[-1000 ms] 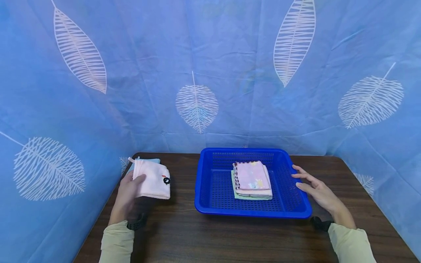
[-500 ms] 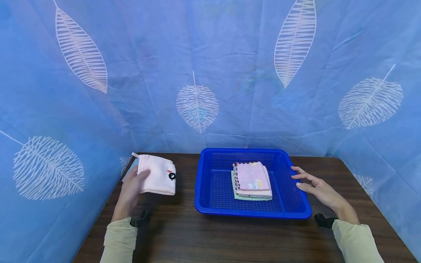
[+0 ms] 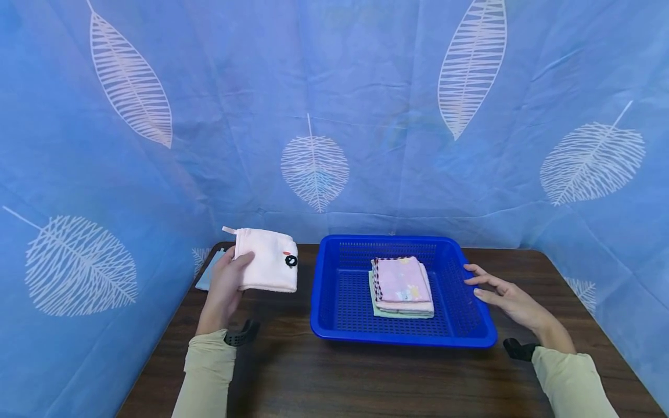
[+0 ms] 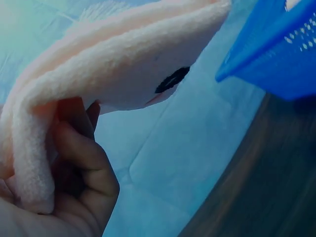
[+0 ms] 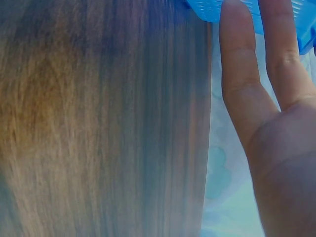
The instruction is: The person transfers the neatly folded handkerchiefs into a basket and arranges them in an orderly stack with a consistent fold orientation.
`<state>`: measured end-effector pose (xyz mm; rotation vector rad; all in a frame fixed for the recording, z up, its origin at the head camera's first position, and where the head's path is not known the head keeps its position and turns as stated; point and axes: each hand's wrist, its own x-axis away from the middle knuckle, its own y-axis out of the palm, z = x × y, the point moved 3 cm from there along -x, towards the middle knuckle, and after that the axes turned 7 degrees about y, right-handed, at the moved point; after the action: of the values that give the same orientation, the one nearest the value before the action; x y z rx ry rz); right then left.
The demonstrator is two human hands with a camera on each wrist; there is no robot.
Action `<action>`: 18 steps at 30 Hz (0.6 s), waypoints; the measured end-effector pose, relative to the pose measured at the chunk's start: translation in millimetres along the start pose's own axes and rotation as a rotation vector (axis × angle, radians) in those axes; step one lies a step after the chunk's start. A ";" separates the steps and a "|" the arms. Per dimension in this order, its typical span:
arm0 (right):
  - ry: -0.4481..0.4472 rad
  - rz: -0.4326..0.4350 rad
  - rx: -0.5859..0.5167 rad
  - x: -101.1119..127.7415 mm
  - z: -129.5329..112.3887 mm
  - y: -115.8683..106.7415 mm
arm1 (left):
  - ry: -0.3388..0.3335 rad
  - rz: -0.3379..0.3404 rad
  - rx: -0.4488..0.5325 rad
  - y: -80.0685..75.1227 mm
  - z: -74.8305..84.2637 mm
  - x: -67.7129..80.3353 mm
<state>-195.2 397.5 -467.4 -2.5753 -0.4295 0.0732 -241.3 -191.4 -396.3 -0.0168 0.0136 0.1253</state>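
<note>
My left hand [image 3: 226, 283] grips a folded pale pink towel [image 3: 268, 264] with a small black and red mark, held up above the table just left of the blue basket [image 3: 334, 325]. In the left wrist view the fingers [image 4: 84, 163] curl under the towel [image 4: 123, 74]. A stack of folded cloths [image 3: 401, 285], pink on top, lies inside the basket. My right hand [image 3: 503, 296] rests with straight fingers against the basket's right rim; the right wrist view shows its fingers [image 5: 242, 79] touching the blue edge [image 5: 210, 10].
A light blue cloth [image 3: 210, 270] lies on the dark wooden table [image 3: 366, 377] at the far left, behind my left hand. Blue leaf-patterned curtain [image 3: 334, 116] closes in the back and both sides of the table.
My left hand has lifted the pink towel up and to the right, toward the basket, uncovering the light blue cloth beneath. My right hand stayed at the basket's rim.
</note>
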 end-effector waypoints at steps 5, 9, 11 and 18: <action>0.011 0.004 0.028 0.0 -0.8 0.2 | 0.015 0.004 0.022 14.3 4.6 -0.5; 0.037 0.022 0.020 -0.5 -0.1 1.9 | 0.011 -0.009 0.045 28.0 4.4 -0.8; 0.059 0.032 0.000 -0.5 0.8 3.1 | 0.012 -0.022 0.056 35.5 3.9 -1.9; 0.103 0.054 -0.037 -0.2 3.8 4.4 | 0.032 -0.075 0.110 60.7 5.3 -4.4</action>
<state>-194.5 395.7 -472.9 -2.6131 -0.3263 -0.0482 -253.2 -131.7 -391.9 0.0905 0.0516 0.0492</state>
